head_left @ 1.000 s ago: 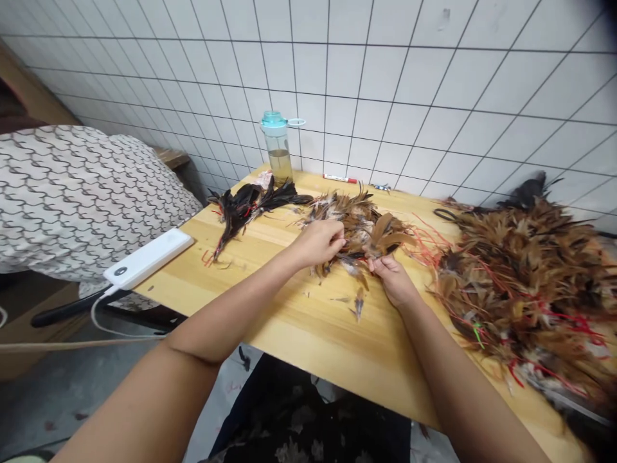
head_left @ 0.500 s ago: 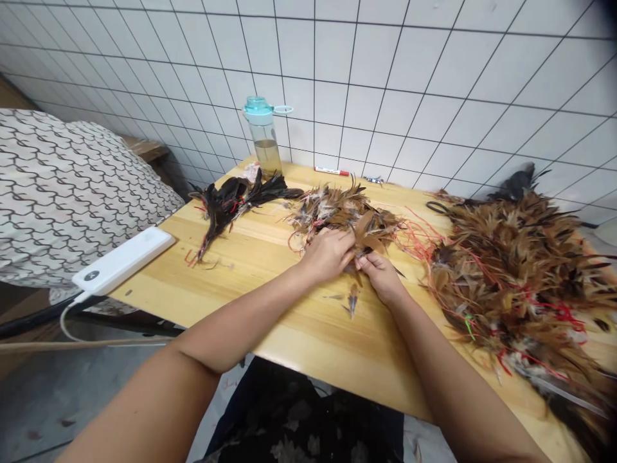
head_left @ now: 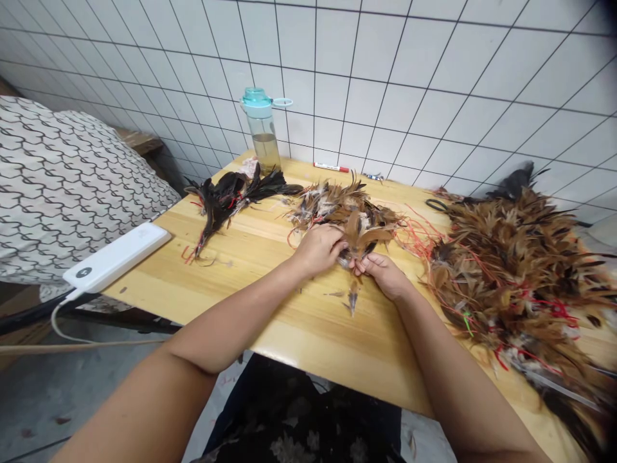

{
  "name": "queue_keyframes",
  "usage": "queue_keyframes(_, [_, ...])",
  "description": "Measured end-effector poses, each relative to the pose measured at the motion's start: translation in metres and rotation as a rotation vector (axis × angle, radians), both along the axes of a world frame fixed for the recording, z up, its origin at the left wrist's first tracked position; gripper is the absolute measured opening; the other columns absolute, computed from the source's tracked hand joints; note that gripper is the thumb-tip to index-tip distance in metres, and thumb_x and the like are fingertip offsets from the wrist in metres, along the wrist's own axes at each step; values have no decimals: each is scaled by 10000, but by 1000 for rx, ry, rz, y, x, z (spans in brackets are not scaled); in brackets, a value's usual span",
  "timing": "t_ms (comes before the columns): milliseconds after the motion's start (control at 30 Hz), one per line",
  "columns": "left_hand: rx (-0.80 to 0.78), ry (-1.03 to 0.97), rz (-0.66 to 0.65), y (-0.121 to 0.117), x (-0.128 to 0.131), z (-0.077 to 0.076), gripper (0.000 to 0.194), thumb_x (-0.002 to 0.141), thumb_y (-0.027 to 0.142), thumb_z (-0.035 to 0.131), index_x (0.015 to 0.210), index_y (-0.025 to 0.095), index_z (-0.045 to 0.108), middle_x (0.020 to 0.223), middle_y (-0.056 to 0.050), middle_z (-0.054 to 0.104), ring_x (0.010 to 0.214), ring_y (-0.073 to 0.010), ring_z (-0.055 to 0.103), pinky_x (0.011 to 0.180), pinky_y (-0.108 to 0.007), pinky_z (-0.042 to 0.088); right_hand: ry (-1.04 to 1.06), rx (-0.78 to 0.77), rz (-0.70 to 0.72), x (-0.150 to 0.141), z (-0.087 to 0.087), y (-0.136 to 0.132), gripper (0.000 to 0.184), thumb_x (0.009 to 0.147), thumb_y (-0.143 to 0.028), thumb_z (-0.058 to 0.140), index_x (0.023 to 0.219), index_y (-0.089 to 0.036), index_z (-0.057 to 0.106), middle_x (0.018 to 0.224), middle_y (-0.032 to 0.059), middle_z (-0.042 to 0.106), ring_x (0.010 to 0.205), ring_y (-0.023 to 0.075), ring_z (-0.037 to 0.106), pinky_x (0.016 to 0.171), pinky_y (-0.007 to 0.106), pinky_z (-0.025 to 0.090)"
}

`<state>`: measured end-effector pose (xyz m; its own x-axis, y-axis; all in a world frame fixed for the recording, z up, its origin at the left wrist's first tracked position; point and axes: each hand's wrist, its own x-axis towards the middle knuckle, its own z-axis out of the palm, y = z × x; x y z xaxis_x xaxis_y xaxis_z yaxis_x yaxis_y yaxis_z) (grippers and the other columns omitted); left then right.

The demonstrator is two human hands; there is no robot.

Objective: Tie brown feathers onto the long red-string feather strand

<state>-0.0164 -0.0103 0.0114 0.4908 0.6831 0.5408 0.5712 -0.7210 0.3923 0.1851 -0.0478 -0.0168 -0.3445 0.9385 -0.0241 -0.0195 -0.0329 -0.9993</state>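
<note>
My left hand (head_left: 315, 249) and my right hand (head_left: 383, 272) meet at the near edge of a small heap of brown feathers (head_left: 344, 209) on a pale wooden table (head_left: 308, 328). Both hands are closed in a pinch on a few brown feathers (head_left: 361, 235) that stand up between them. A loose feather (head_left: 351, 301) lies on the table just below my hands. A much larger heap of brown feathers with red strings (head_left: 523, 270) spreads over the right side of the table. A bunch of black feathers (head_left: 231, 196) lies at the left.
A clear bottle with a teal cap (head_left: 264, 132) stands at the back by the tiled wall (head_left: 434, 77). A red marker (head_left: 331, 168) lies behind the feathers. A white power bank with a cable (head_left: 116, 257) rests on the table's left corner. A patterned cushion (head_left: 62, 186) sits left.
Both hands have drawn closer together at the edge of the small heap and now pinch feathers between them. The view has shifted slightly.
</note>
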Motion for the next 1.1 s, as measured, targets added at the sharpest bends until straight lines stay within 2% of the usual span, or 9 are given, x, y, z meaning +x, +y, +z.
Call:
queue_keyframes(100, [56,6,22,0,1,-4,125,882,179,521,858,159,642,966,-80,706,925,-197,629,851,-340,464,12,-49,59,1,3,-1,404,657,-584,762,691,-193,667,870,49,715,852,188,620,874,338,455])
queue_keyframes(233, [118,26,58,-4,2,-1,207,933,251,477,809,163,618,852,-66,674,829,-179,596,792,-324,441,57,-40,52,3,6,-1,391,668,-583,754,760,-207,696,868,37,704,951,201,612,964,355,411])
queue_keyframes(400, [133,17,58,-9,3,4,245,954,287,454,768,173,566,740,-34,619,732,-157,545,739,-303,395,75,-32,-38,4,6,1,470,628,-632,752,614,-190,592,818,43,678,796,168,551,756,297,424])
queue_keyframes(533, [96,-19,22,-9,3,5,221,942,276,476,762,172,553,735,-26,616,720,-147,539,728,-289,392,118,-73,-100,4,3,2,429,634,-571,775,633,-198,563,815,35,657,716,144,529,652,274,394])
queue_keyframes(733, [-5,-139,-4,-8,3,5,193,918,251,514,755,166,571,727,-13,616,695,-126,539,699,-261,407,161,-39,-240,3,-2,7,427,630,-576,769,665,-220,537,831,33,624,774,166,545,656,285,398])
queue_keyframes(867, [-83,-202,-39,-10,4,6,161,901,230,547,764,163,600,742,-7,632,707,-116,558,692,-245,421,88,44,-192,1,-4,6,485,633,-642,739,627,-214,509,715,5,556,747,161,504,743,306,413])
queue_keyframes(967, [-106,-215,-85,-12,8,6,144,892,228,571,771,166,616,758,-10,656,738,-120,580,717,-247,433,23,56,-156,0,-6,5,519,627,-677,724,615,-201,518,651,-21,499,678,137,451,716,290,391])
queue_keyframes(1100, [-112,-203,-112,-15,12,4,145,888,237,584,762,171,615,762,-14,665,761,-124,598,725,-251,445,9,25,-130,-1,-8,4,518,605,-661,751,617,-191,533,644,-31,510,666,127,459,719,282,389])
